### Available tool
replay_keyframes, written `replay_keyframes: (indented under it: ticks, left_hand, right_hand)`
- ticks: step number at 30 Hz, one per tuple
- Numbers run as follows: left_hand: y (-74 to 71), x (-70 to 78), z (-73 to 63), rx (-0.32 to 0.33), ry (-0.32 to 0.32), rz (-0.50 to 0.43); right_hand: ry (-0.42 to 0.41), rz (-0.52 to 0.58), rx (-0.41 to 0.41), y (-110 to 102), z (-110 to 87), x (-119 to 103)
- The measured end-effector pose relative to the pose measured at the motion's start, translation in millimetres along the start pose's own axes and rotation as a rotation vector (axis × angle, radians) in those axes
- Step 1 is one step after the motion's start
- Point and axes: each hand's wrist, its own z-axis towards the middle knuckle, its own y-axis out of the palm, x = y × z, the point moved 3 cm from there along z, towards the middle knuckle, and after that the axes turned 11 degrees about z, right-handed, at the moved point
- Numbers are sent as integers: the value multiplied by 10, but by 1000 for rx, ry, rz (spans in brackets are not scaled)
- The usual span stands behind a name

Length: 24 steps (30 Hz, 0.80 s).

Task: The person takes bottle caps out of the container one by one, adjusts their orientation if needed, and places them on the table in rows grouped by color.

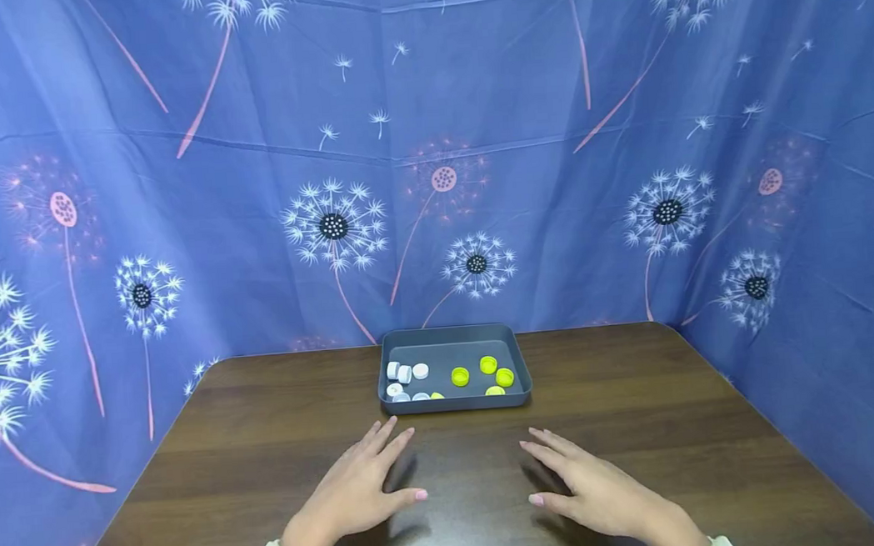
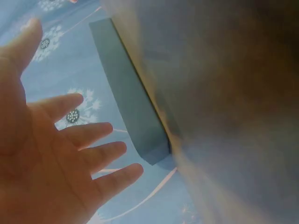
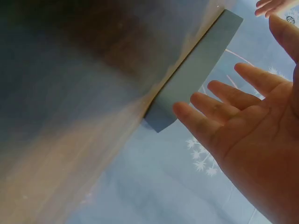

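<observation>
A dark grey rectangular tray stands at the far side of the table in the head view. In its left part are several white bottle caps, some upright on their edges; several yellow bottle caps lie mostly to the right. The front wall hides part of the nearest ones. My left hand is over the table in front of the tray's left side, fingers spread and holding nothing. Farther right, my right hand has its fingers extended, also holding nothing. Both wrist views show bare palms and the tray's outer wall.
The brown wooden table has rounded far corners. A blue curtain with a dandelion print hangs right behind it and along both sides.
</observation>
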Motion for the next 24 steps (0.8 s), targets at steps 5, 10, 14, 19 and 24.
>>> replay_keyframes:
  ticks: [5, 10, 14, 19, 24]
  left_hand:
    - [-68, -95, 147, 45, -94, -35]
    - [-88, -229, 368, 125, -165, -111]
    - [-74, -335, 553, 208, -188, -148]
    - [-40, -440, 711, 255, -206, -156]
    - [11, -471, 795, 255, -215, -160]
  right_hand:
    - [-21, 15, 7, -60, 63, 0]
    - [-21, 54, 22, -130, 149, -7]
    - [-6, 69, 17, -142, 198, -29]
    - [-23, 85, 23, -118, 223, -41]
    - [-36, 70, 61, -99, 186, -9]
